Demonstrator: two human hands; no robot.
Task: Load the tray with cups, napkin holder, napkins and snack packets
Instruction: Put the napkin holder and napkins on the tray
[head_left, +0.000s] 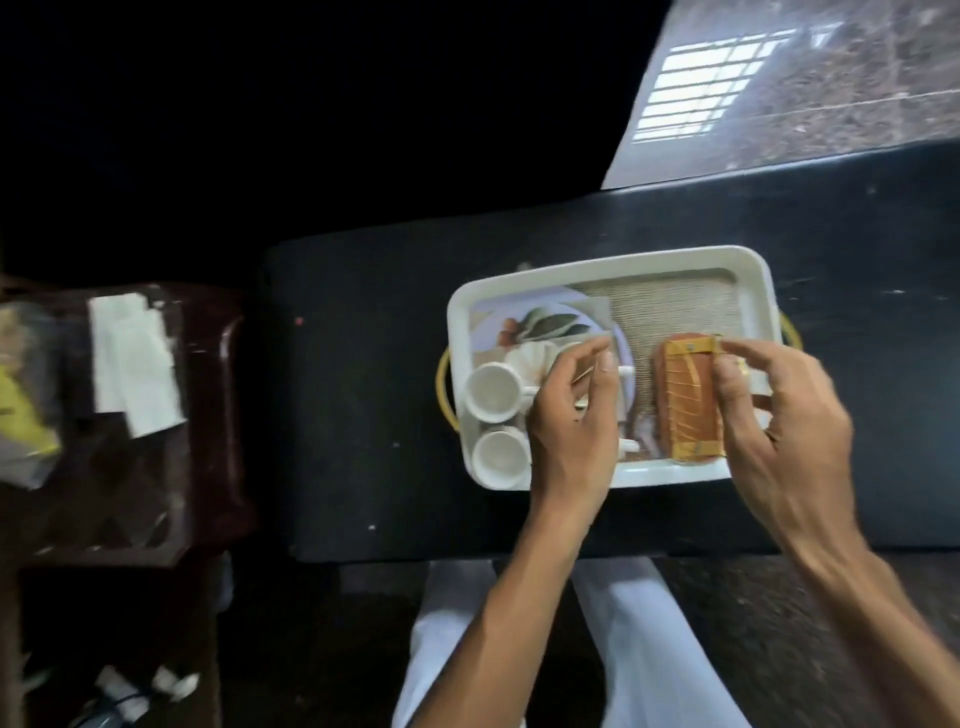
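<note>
A white tray (623, 262) with yellow handles lies on the black table (363, 364). Two white cups (493, 392) (496, 457) stand in its left end on a leaf-patterned mat. My left hand (566, 431) hovers just right of them with fingers apart, hiding more cups whose handles poke out. An orange wooden napkin holder (680, 395) rests in the tray's right half; my right hand (779, 415) pinches its right edge. White napkins (135, 364) and snack packets (21, 395) lie on the dark red side table (208, 415) at the left.
The tray sits near the black table's front edge, right above my legs in white trousers (649, 649). The side table stands about a hand's width left of the black table. Small white items (130, 691) lie on the floor at lower left.
</note>
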